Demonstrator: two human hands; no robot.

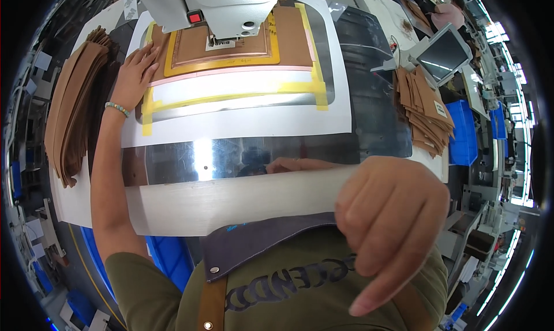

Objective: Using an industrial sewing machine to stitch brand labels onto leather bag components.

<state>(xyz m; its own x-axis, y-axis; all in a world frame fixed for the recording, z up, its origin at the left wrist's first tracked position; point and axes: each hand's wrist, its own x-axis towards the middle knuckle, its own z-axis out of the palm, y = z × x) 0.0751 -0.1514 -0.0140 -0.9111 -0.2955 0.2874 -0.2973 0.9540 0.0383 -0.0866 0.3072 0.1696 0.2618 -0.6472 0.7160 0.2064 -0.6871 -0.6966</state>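
Far left, a curved stack of brown pieces (75, 106) stands on the table, close by the left arm, probably so pieces are within easy reach. And here's the left hand (135, 74), beaded bracelet (117, 107) at the wrist: palm down, fingers slightly apart, clamped on nothing, laid along the left edge of the work. That looks like a steadying touch, well clear of the needle area.

Now the centre, far side: the brown sheet (295, 42) lies under the sewing machine head (231, 13), with a yellow frame (231, 64) around the spot beneath the head, likely to keep the material flat there. Inside it, a small white label (222, 44) sits right under the needle area. Yellow tape (319, 80) borders the setup on a white sheet (339, 109), seemingly marking where the brown sheet belongs.

Nearer, a shiny metal plate (254, 149) runs across, giving a smooth surface. Over to the right, and near: the right hand (398, 210), fingers curled, raised in front of the body, away from the work. Is it pinching anything? Cannot tell; its underside is hidden.

Far right, a second brown stack (424, 109) fans out beside a blue bin (461, 132), apparently kept separate from the left one.
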